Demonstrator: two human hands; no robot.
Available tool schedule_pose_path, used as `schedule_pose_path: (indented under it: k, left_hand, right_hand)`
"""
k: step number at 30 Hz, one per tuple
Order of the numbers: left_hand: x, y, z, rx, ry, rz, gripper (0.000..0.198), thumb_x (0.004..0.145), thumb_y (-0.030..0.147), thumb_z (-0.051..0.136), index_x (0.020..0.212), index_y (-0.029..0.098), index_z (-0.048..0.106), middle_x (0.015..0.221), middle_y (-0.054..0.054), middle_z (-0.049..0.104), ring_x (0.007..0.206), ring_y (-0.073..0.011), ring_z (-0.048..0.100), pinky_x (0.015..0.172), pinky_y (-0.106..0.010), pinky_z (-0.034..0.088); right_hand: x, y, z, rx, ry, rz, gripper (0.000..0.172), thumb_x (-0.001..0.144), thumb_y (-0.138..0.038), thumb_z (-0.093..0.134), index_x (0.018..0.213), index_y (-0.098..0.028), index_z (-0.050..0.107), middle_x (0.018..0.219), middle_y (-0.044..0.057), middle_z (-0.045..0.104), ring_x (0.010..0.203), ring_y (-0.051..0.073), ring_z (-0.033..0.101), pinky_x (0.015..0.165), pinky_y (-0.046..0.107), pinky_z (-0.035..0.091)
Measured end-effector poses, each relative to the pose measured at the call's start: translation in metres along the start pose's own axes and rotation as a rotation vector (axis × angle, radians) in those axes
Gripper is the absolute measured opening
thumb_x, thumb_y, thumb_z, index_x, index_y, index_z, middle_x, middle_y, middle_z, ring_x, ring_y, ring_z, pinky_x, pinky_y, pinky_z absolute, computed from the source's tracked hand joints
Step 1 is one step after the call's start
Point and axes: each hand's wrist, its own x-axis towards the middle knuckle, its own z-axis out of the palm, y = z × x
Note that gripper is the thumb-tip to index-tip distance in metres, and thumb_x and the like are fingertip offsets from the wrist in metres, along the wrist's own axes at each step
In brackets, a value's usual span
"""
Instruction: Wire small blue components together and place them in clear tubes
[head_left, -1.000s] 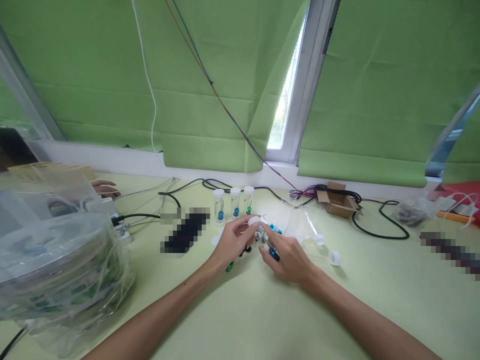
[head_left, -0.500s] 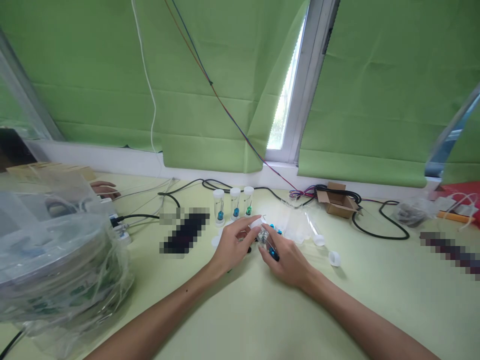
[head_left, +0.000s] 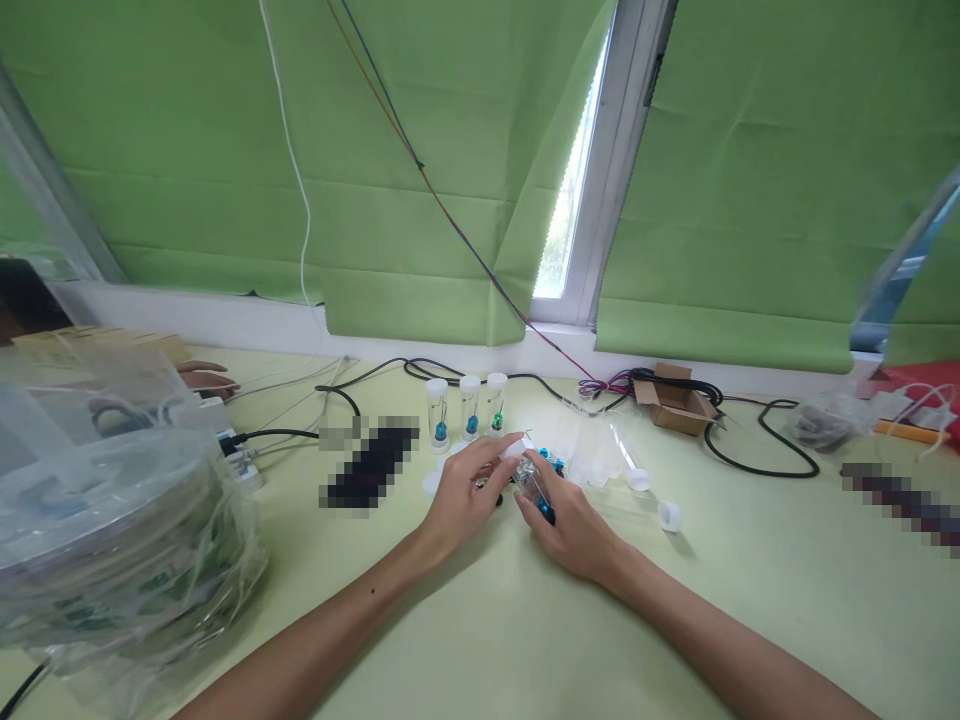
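My left hand (head_left: pixel 466 492) pinches a white cap (head_left: pixel 515 448) between thumb and fingertips. Close beside it, my right hand (head_left: pixel 571 520) is wrapped round a tilted clear tube (head_left: pixel 532 483). A blue part shows at the tube's lower end and thin wires show near its top. Whether cap and tube touch is hard to make out. Just beyond my hands stand three capped clear tubes, the left (head_left: pixel 438 415) and middle one (head_left: pixel 470 408) with blue parts inside, the right one (head_left: pixel 496 403) with a green part. Small blue parts (head_left: pixel 553 462) lie behind my right fingers.
Right of my hands lie a clear tube (head_left: pixel 621 450) and a loose white cap (head_left: pixel 669 516). A small open cardboard box (head_left: pixel 675 405) and black cables sit farther back. At left, a plastic-wrapped reel (head_left: pixel 112 540) stands near another person's hand (head_left: pixel 206 379) and a blurred-out dark object (head_left: pixel 371 465).
The tube in my right hand has tilted and shifted slightly, and its blue lower end has moved a little to the left. My left hand stays in nearly the same place.
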Motion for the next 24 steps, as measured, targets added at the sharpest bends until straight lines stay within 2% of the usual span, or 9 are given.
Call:
schedule_pose_path:
  k: [9, 15, 19, 24]
  left_hand:
    - [-0.0015, -0.0023, 0.0003, 0.049, 0.013, 0.068, 0.035, 0.096, 0.035, 0.048, 0.125, 0.024, 0.063, 0.092, -0.005, 0.063, 0.077, -0.0150, 0.059, 0.066, -0.026, 0.052]
    - [-0.0024, -0.0023, -0.0005, 0.104, 0.015, 0.117, 0.035, 0.097, 0.036, 0.046, 0.126, 0.025, 0.062, 0.092, -0.005, 0.061, 0.072, -0.0138, 0.056, 0.061, -0.025, 0.050]
    - [-0.0006, -0.0011, -0.0010, 0.135, 0.018, 0.135, 0.036, 0.094, 0.037, 0.051, 0.126, 0.025, 0.062, 0.089, -0.004, 0.062, 0.072, -0.0138, 0.055, 0.060, -0.025, 0.050]
    - [0.0017, 0.0011, -0.0004, 0.135, 0.008, 0.126, 0.029, 0.091, 0.035, 0.056, 0.115, 0.022, 0.062, 0.105, -0.006, 0.063, 0.077, -0.0137, 0.057, 0.063, -0.024, 0.051]
  right_hand:
    - [-0.0025, -0.0013, 0.0018, 0.032, -0.015, 0.025, 0.049, 0.097, -0.023, 0.044, 0.143, -0.017, 0.028, 0.096, 0.008, 0.064, 0.081, 0.021, 0.061, 0.073, 0.033, 0.049]
    - [-0.0027, -0.0015, 0.0024, 0.032, 0.003, 0.004, 0.052, 0.096, -0.021, 0.044, 0.144, -0.018, 0.026, 0.095, 0.008, 0.065, 0.081, 0.021, 0.061, 0.070, 0.033, 0.050]
    - [-0.0026, -0.0011, 0.0023, 0.033, 0.000, 0.011, 0.052, 0.096, -0.021, 0.044, 0.145, -0.018, 0.026, 0.095, 0.008, 0.065, 0.080, 0.021, 0.062, 0.071, 0.033, 0.050]
    - [-0.0023, -0.0009, 0.0012, 0.031, -0.031, 0.012, 0.050, 0.097, -0.025, 0.044, 0.145, -0.018, 0.027, 0.097, 0.008, 0.065, 0.082, 0.021, 0.062, 0.075, 0.034, 0.050]
